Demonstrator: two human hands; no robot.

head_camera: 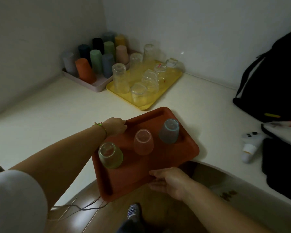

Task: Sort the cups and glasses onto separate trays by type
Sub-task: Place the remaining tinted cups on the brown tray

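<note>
A red tray (158, 169) lies at the white counter's front edge, partly overhanging it. Three upside-down tinted glasses stand on it: green (110, 155), pink (143, 142) and blue (169, 131). My left hand (116, 126) grips the tray's far left rim. My right hand (170, 181) grips its near rim, thumb on top. Further back a yellow tray (146, 106) carries several clear glasses (120, 78), upside down. In the corner a pale pink tray (97, 87) holds several coloured plastic cups (85, 69), also upside down.
A black backpack (274, 78) leans on the wall at right. A white controller (251, 137), a small white tube (249, 152) and dark fabric (282, 165) lie at the right edge. Below the counter are wooden floor, a thin cable (77, 207) and my slippered foot (133, 211).
</note>
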